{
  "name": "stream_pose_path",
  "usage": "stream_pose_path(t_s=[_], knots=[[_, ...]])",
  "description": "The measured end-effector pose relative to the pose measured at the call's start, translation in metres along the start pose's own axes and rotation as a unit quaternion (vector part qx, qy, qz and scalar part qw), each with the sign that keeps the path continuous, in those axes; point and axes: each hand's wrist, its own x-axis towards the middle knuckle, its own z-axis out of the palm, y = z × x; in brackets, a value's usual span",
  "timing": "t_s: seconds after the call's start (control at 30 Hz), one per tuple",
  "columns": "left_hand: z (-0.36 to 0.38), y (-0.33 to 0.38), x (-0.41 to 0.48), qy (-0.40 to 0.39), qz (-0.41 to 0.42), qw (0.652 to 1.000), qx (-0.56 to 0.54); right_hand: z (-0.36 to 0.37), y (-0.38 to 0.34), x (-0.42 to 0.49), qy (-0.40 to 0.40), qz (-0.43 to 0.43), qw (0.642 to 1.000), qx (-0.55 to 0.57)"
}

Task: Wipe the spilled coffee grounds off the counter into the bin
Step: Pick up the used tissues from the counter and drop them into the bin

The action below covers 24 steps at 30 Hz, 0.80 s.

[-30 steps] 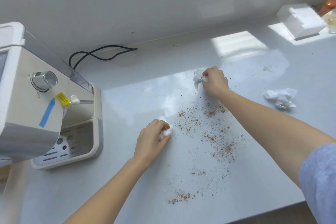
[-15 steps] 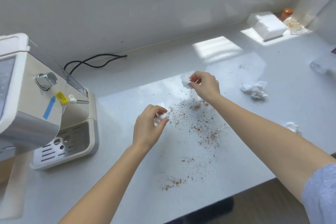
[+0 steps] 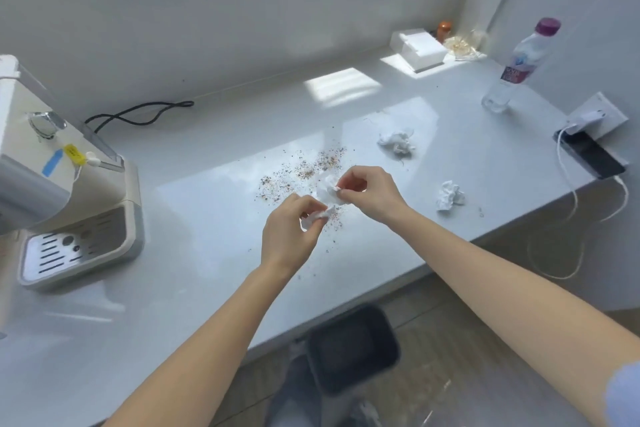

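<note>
Two hands meet over the middle of the white counter (image 3: 207,163), each pinching a wad of tissue. Left hand (image 3: 289,234) has fingers curled w/ thumb and fingertips closed on a small crumpled tissue piece (image 3: 313,217); right hand (image 3: 369,192) is likewise closed, thumb and forefinger gripping a bigger white tissue wad (image 3: 327,189). Wads sit just beside each other; can't tell if they touch the counter. Coffee grounds (image 3: 308,168) lie scattered on the counter just beyond and under the hands, w/ a few specks nearer the near edge. Dark bin (image 3: 353,347) sits on the floor below the near counter edge, approx. under the forearms. Left side: coffee machine (image 3: 52,191) w/ black cord behind. Right of the hands: 2 loose crumpled tissues (image 3: 396,142), a phone (image 3: 592,156) on a white cable, and a water bottle (image 3: 516,68) further back.
</note>
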Motion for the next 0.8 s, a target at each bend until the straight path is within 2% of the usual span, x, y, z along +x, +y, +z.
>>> stream_pose_path(t_s=[0.23, 0.37, 0.5, 0.7, 0.8], knots=[[0.055, 0.027, -0.058, -0.066, 0.002, 0.998, -0.022, -0.021, 0.047, -0.070, -0.014, 0.030, 0.999, 0.010], [0.087, 0.025, -0.105, -0.151, 0.010, 0.988, -0.009, -0.023, 0.083, -0.110, -0.086, 0.068, 0.993, -0.049], [0.107, 0.009, -0.143, -0.232, -0.044, 0.971, 0.036, -0.008, 0.125, -0.136, -0.136, 0.121, 0.979, -0.088], [0.139, -0.053, -0.169, -0.290, -0.167, 0.941, 0.058, 0.051, 0.204, -0.158, -0.080, 0.258, 0.961, -0.065], [0.158, -0.087, -0.173, -0.306, -0.195, 0.928, 0.084, 0.084, 0.245, -0.165, -0.058, 0.309, 0.948, -0.055]])
